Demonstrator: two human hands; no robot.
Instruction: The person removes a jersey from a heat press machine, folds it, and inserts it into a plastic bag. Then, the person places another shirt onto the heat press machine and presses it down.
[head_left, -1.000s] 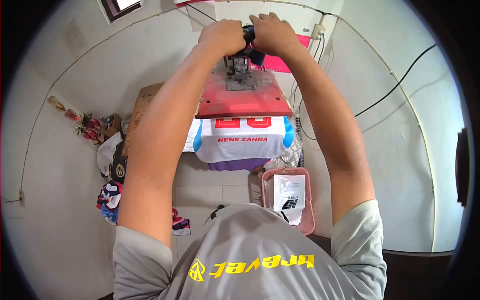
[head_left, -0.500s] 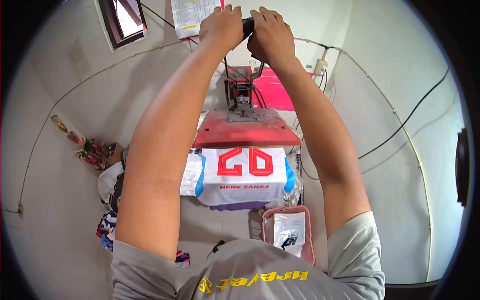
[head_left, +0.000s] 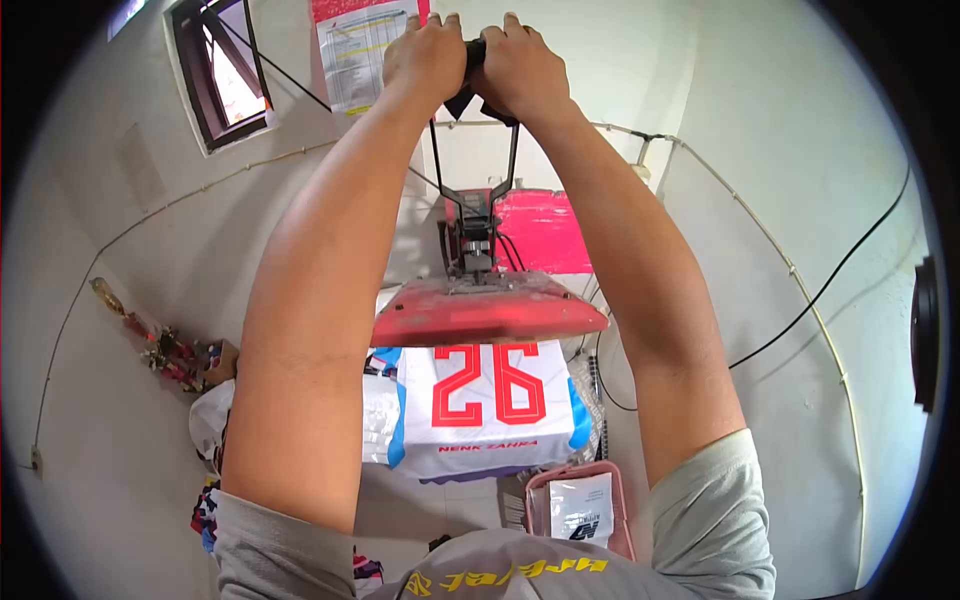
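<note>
Up at the top of the view, my left hand and my right hand are both closed around the black handle of a heat press, side by side. Two dark bars lead down from the handle to the press's mechanism. Its red upper plate sits raised and tilted above a white jersey. The jersey lies spread out, with large red digits, red lettering near its lower edge and blue sides. The plate hides the jersey's far part.
A pink bin holding a white printed bag stands below the jersey at right. Trophies and bundled cloth are at left. A pink panel is behind the press. Papers hang by the window; cables run along the walls.
My hands on the handle have moved up and back, and the upper plate has lifted, uncovering more of the red digits. The camera view has also tilted upward.
</note>
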